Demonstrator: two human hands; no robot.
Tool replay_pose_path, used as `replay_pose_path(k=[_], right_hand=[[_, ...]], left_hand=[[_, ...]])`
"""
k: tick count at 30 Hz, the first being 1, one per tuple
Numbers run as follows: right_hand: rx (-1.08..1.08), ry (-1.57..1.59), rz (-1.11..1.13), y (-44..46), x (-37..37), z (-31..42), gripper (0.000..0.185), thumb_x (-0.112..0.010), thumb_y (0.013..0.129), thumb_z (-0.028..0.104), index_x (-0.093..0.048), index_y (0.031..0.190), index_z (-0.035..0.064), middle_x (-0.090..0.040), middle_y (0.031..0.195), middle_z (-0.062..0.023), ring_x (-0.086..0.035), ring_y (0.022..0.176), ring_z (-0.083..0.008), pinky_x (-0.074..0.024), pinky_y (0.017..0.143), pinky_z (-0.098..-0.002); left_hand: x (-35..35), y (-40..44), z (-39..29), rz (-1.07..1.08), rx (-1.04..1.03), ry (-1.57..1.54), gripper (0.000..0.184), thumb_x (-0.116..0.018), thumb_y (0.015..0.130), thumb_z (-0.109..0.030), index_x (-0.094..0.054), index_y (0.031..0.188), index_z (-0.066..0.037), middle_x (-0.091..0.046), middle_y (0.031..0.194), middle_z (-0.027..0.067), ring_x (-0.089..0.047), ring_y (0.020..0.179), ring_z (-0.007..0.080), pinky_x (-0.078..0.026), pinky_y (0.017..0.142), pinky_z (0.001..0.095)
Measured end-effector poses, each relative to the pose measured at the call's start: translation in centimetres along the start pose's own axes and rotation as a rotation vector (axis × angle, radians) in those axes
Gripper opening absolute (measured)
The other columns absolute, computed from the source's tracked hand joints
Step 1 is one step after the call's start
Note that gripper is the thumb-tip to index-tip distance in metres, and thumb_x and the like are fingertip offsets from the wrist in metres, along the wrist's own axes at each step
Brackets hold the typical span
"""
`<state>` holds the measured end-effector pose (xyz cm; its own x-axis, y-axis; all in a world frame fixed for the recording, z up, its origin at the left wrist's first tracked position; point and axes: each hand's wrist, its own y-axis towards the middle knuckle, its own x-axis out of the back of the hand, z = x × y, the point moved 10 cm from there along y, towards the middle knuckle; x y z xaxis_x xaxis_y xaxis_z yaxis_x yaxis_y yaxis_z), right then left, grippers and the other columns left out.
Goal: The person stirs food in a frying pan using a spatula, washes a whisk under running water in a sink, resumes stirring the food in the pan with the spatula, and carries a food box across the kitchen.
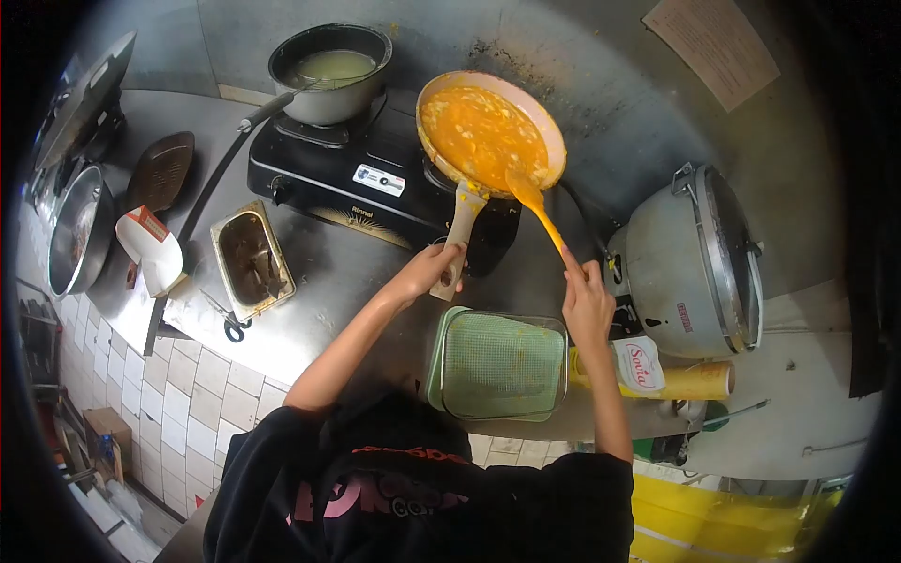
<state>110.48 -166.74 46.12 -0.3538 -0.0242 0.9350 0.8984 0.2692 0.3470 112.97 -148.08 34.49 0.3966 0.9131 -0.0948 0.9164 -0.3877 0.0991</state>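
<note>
A frying pan with a pale inside rests over the right burner of a black gas stove. It is tilted, and orange egg mixture with lighter curds covers its bottom. My left hand is closed round the pan's beige handle. In my right hand is an orange spatula, its blade dipped in the mixture at the pan's near right side. Below my hands sits a green rectangular container with a textured surface.
A pot of pale liquid stands on the left burner. A large rice cooker and a yellow roll labelled Sovia are at right. Leftward lie a metal tray, scissors, a paper box and a steel bowl.
</note>
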Motion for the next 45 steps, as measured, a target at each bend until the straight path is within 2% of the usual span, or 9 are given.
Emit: replay_pose_path(k=[8, 11, 18, 28, 30, 34, 38, 42, 45], right_hand=[[0.107, 0.368, -0.103, 2.2, 4.1, -3.7, 0.024, -0.049, 0.083, 0.012, -0.053, 0.106, 0.0103, -0.051, 0.069, -0.0054, -0.054, 0.059, -0.0195, -0.0420, 0.053, -0.0309], [-0.397, 1.004, 0.214, 3.7, -2.7, -8.1, 0.023, -0.046, 0.087, 0.020, -0.054, 0.100, 0.0017, -0.045, 0.062, 0.0022, -0.036, 0.045, -0.0021, -0.0283, 0.038, -0.0176], [-0.633, 1.588, 0.440, 3.4, -10.9, -6.9, 0.029, -0.045, 0.088, 0.023, -0.053, 0.100, -0.0019, -0.040, 0.059, 0.0040, -0.025, 0.037, 0.0001, -0.0193, 0.032, -0.0146], [-0.781, 1.518, 0.560, -4.7, -7.6, -7.6, 0.027, -0.045, 0.088, 0.024, -0.054, 0.097, 0.0002, -0.037, 0.055, 0.0051, -0.026, 0.037, 0.0007, -0.0182, 0.032, -0.0147], [-0.794, 1.528, 0.562, -6.8, -7.5, -8.1, 0.027, -0.045, 0.088, 0.024, -0.054, 0.097, 0.0007, -0.036, 0.055, 0.0053, -0.026, 0.037, 0.0009, -0.0174, 0.032, -0.0147], [-0.899, 1.468, 0.513, -13.3, -6.7, -7.7, 0.027, -0.044, 0.088, 0.025, -0.053, 0.095, 0.0006, -0.034, 0.053, 0.0050, -0.025, 0.037, 0.0001, -0.0190, 0.032, -0.0157], [-0.959, 1.483, 0.392, -20.9, -6.0, -7.7, 0.027, -0.046, 0.087, 0.026, -0.054, 0.093, 0.0013, -0.038, 0.054, 0.0036, -0.030, 0.041, -0.0002, -0.0217, 0.036, -0.0149], [-1.037, 1.165, 0.251, -29.2, -7.0, -9.5, 0.026, -0.051, 0.085, 0.027, -0.058, 0.094, 0.0027, -0.049, 0.062, 0.0013, -0.041, 0.052, -0.0032, -0.0302, 0.042, -0.0158], [-0.671, 0.637, 0.216, -30.3, -5.2, -8.3, 0.021, -0.058, 0.080, 0.017, -0.054, 0.092, 0.0006, -0.053, 0.068, -0.0068, -0.052, 0.063, -0.0167, -0.0422, 0.056, -0.0267]], left_hand=[[0.1, -0.6, -0.4, -0.120, 0.174, 0.002, 0.045, -0.031, 0.091, -0.035, -0.056, 0.079, 0.000, -0.047, 0.050, 0.0002, -0.040, 0.043, 0.0075, -0.033, 0.042, 0.0225], [0.3, -0.4, -0.1, -0.098, 0.161, 0.006, 0.045, -0.032, 0.090, -0.036, -0.056, 0.078, -0.001, -0.048, 0.051, 0.0005, -0.040, 0.044, 0.0079, -0.034, 0.043, 0.0228], [0.2, -0.6, 0.0, -0.080, 0.174, -0.006, 0.044, -0.033, 0.090, -0.037, -0.055, 0.074, -0.002, -0.051, 0.056, 0.0016, -0.044, 0.048, 0.0092, -0.037, 0.046, 0.0237], [-0.3, -0.3, 0.7, -0.056, 0.135, -0.067, 0.045, -0.034, 0.089, -0.039, -0.054, 0.069, -0.005, -0.055, 0.062, 0.0030, -0.048, 0.052, 0.0109, -0.040, 0.050, 0.0249], [0.1, 0.1, 3.9, -0.012, 0.344, 0.017, 0.041, -0.032, 0.088, -0.034, -0.054, 0.095, -0.001, -0.060, 0.078, 0.0069, -0.055, 0.071, 0.0147, -0.041, 0.063, 0.0235], [0.0, 0.3, 3.9, 0.051, 0.316, -0.022, 0.042, -0.028, 0.088, -0.033, -0.054, 0.095, -0.002, -0.059, 0.077, 0.0070, -0.055, 0.068, 0.0149, -0.039, 0.060, 0.0216], [1.3, -0.2, 8.6, -0.100, 0.483, -0.574, 0.058, -0.026, 0.087, -0.050, -0.051, 0.103, 0.000, -0.060, 0.087, 0.0109, -0.057, 0.079, 0.0201, -0.044, 0.075, 0.0312], [2.8, -0.9, 17.1, -0.189, 0.563, -0.408, 0.056, -0.029, 0.086, -0.051, -0.052, 0.101, -0.003, -0.060, 0.086, 0.0089, -0.057, 0.076, 0.0193, -0.043, 0.070, 0.0318], [2.4, -0.7, 22.1, -0.201, 0.599, -0.369, 0.054, -0.031, 0.085, -0.052, -0.054, 0.099, -0.006, -0.061, 0.085, 0.0074, -0.056, 0.073, 0.0186, -0.043, 0.066, 0.0322]])
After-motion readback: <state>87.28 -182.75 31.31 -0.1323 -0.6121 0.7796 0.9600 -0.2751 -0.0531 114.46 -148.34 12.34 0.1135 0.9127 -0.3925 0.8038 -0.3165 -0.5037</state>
